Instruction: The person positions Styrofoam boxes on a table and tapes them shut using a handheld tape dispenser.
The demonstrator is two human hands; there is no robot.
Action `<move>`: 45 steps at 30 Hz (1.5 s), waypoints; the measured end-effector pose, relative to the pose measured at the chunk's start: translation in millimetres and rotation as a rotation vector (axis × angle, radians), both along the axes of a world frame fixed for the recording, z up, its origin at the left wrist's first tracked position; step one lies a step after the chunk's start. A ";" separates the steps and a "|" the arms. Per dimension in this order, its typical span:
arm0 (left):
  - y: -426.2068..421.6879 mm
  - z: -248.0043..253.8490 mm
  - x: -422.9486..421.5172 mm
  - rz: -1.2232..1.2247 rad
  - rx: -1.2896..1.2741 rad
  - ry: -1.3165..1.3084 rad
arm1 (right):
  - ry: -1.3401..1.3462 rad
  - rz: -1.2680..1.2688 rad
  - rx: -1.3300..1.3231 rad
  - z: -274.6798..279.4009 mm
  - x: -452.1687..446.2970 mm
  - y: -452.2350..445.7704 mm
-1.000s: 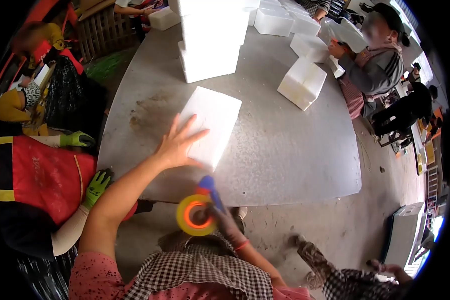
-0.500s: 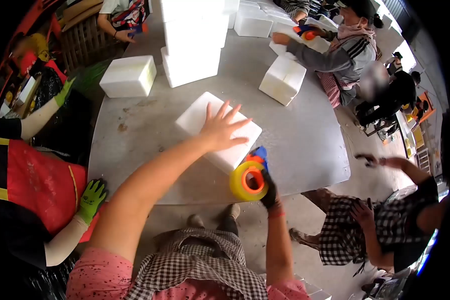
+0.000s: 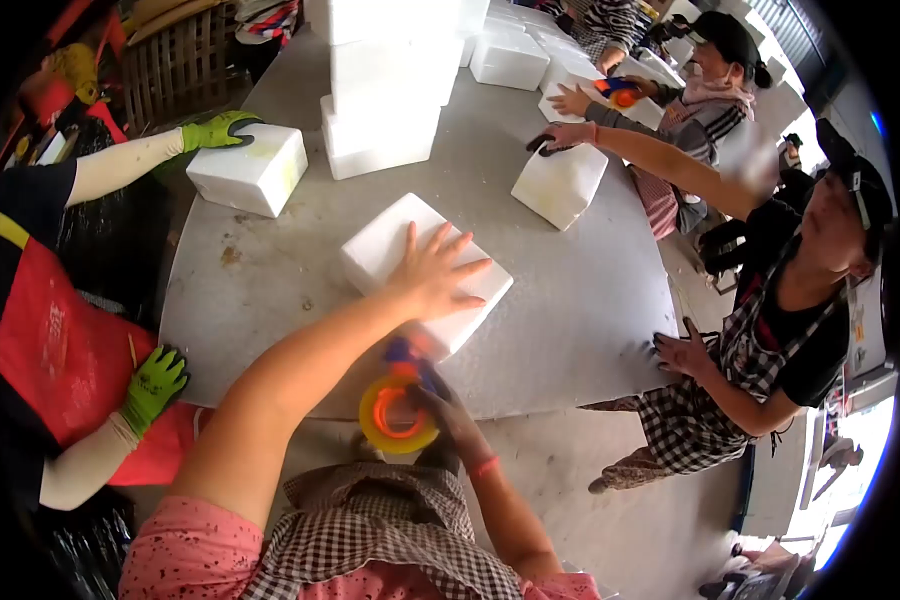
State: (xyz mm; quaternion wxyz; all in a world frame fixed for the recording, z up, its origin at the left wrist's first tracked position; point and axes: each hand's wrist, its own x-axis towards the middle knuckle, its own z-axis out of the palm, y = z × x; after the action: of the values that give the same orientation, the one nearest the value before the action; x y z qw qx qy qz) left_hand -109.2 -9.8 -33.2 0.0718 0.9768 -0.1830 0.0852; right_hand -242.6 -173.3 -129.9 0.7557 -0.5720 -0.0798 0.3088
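Observation:
A white foam box (image 3: 378, 245) sits at an angle near the front of the metal table. My left hand (image 3: 436, 275) lies on its top with the fingers spread. My right hand (image 3: 448, 405), in a dark glove and blurred by motion, grips a tape dispenser (image 3: 375, 428) with a wide yellow roll on an orange core. The dispenser's blue and orange head is smeared just below the box's near edge; whether it touches the box I cannot tell.
Stacked white boxes (image 3: 385, 130) stand at the back of the metal table (image 3: 570, 340). A co-worker's green glove (image 3: 220, 132) rests on a box (image 3: 255, 170) at left. Another co-worker's hand (image 3: 567, 137) touches a box (image 3: 562, 185) at right.
My right hand has swung the tape dispenser left and toward me, along the box's near side. My left hand stays on the box. Co-workers on both sides have reached onto boxes.

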 end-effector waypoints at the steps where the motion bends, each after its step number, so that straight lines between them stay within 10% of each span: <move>1: -2.6 -4.1 -4.9 -0.009 0.010 0.004 | -0.150 0.037 -0.066 -14.6 9.9 -0.5; 6: -1.6 -5.4 -8.0 -0.016 0.039 0.060 | -0.769 0.465 -0.383 45.5 52.9 13.7; 12: -66.5 3.1 -5.7 0.132 -0.039 -0.004 | -0.360 0.917 -0.435 122.4 64.8 -114.4; 21: -59.7 10.0 -47.5 -0.109 0.240 0.253 | -0.075 0.151 0.104 166.8 152.3 -201.6; 24: -34.2 24.2 -74.4 -0.258 0.032 0.314 | -0.097 0.166 0.049 175.5 178.3 -187.2; 30: 89.1 -21.9 -11.7 0.699 -0.715 -0.364 | -0.074 0.248 -0.013 152.1 181.3 -148.2; 32: 92.8 -27.8 -4.6 0.755 -1.350 0.071 | 0.079 0.164 0.015 125.6 160.4 -138.3; 36: 110.1 -107.4 -9.7 0.862 -1.464 0.027 | 0.287 -0.158 0.078 70.5 96.7 -120.0; 41: 32.4 -73.6 -69.5 1.162 -1.847 -0.503 | 0.007 -0.414 0.164 60.5 133.4 -108.5; 45: -16.2 -26.6 -152.7 1.044 -1.793 -0.001 | -0.354 -0.321 -0.017 144.3 170.9 -97.6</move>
State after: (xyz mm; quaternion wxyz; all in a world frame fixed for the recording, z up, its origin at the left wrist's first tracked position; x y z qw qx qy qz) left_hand -261.9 -26.0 -59.7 0.7264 0.5223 0.3937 0.2112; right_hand -71.7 -270.9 14.3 0.7645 -0.6289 -0.1166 0.0803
